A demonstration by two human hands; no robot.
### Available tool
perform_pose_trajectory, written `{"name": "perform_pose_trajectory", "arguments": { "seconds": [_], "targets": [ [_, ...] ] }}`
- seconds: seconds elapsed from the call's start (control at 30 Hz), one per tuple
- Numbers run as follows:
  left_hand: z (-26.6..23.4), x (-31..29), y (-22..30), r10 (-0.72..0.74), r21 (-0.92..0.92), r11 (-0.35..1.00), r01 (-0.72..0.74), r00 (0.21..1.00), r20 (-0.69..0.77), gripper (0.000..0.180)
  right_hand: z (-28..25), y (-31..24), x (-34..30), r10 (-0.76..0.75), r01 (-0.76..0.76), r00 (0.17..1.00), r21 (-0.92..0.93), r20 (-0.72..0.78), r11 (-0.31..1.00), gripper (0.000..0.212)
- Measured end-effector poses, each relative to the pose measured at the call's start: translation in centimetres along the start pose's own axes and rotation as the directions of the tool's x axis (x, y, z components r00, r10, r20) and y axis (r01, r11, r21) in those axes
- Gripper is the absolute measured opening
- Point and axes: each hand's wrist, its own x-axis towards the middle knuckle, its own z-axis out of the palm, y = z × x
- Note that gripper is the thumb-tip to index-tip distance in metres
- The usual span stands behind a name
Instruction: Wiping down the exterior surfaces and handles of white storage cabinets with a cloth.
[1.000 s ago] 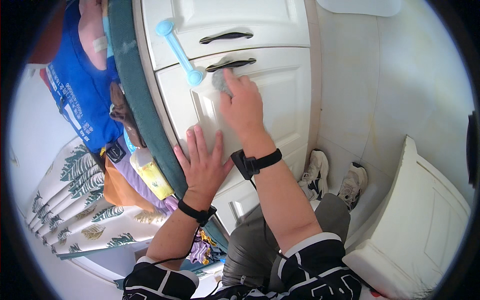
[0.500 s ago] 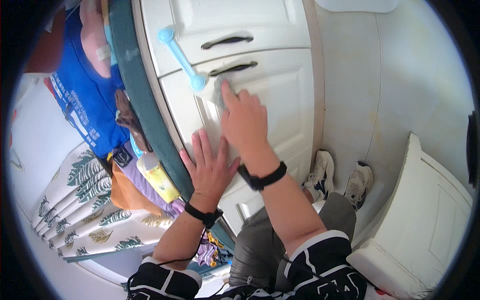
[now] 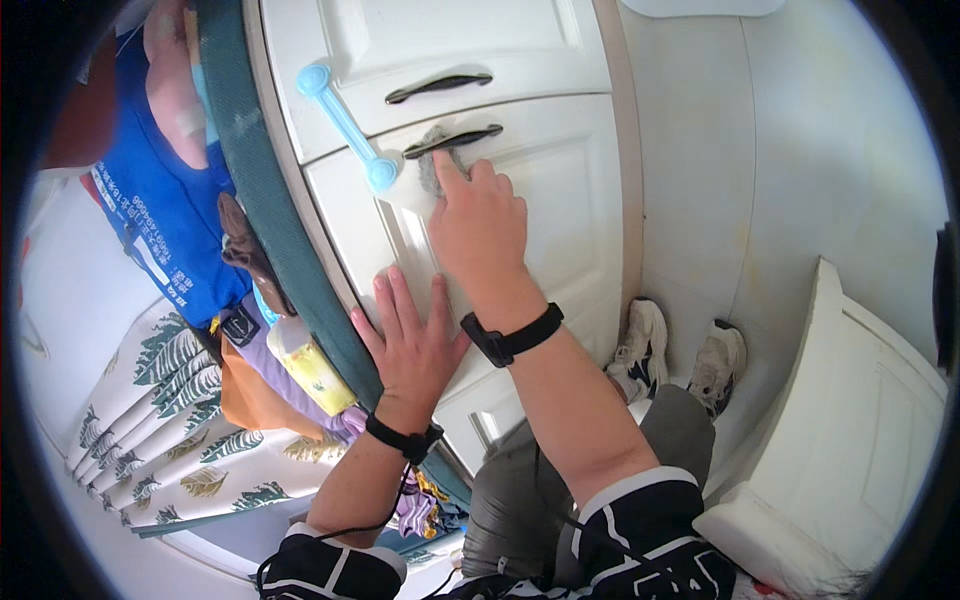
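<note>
My right hand [image 3: 480, 225] is closed on a grey cloth [image 3: 430, 177] at the black curved handle [image 3: 470, 138] of a white cabinet door [image 3: 570, 200]. The cloth passes behind the handle and shows above its left end, with my index finger pressing there. Lower left, my left hand [image 3: 412, 345] lies flat on the same door with its fingers spread, holding nothing. A light blue safety strap [image 3: 345, 125] spans the gap between this door and the door above it. That upper door carries a matching black handle [image 3: 440, 87].
Along the cabinet's left runs a dark green edge [image 3: 270, 150]; beside it lie a blue bag [image 3: 165, 190], a brown item [image 3: 250, 250] and a yellow-white pack [image 3: 315, 370]. A leaf-print curtain [image 3: 200, 440] hangs lower left. At right stands a white panelled piece of furniture [image 3: 850, 430].
My right hand has moved slightly up, and the cloth has gone from below the handle to behind it. My left hand stays flat on the door. The view has shifted a little.
</note>
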Motion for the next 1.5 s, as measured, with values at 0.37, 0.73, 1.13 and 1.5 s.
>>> {"name": "perform_pose_trajectory", "arguments": {
  "seconds": [0.37,0.73,1.13,1.5],
  "targets": [
    [1.4,-0.8,0.1,0.006,0.07,0.998,-0.005,1.0,-0.018,0.071,1.3,-1.3,-4.4,-0.191,0.2,0.979,0.208,-0.064,0.957,0.052],
    [0.9,-0.8,-0.6,0.014,-0.021,1.0,-0.015,0.998,-0.054,0.075,3.9,5.9,1.4,0.213,-0.186,0.959,0.155,-0.188,0.97,0.032],
    [1.1,-0.8,-0.2,0.009,-0.045,0.999,-0.012,0.998,-0.057,0.075,1.1,5.1,1.2,0.201,-0.085,0.936,0.369,-0.29,0.925,0.036],
    [1.1,-1.0,0.1,-0.015,-0.103,0.995,0.012,0.999,-0.03,0.069,3.0,16.5,6.9,0.645,-0.637,0.763,0.118,-0.043,0.762,0.041]
  ]
}}
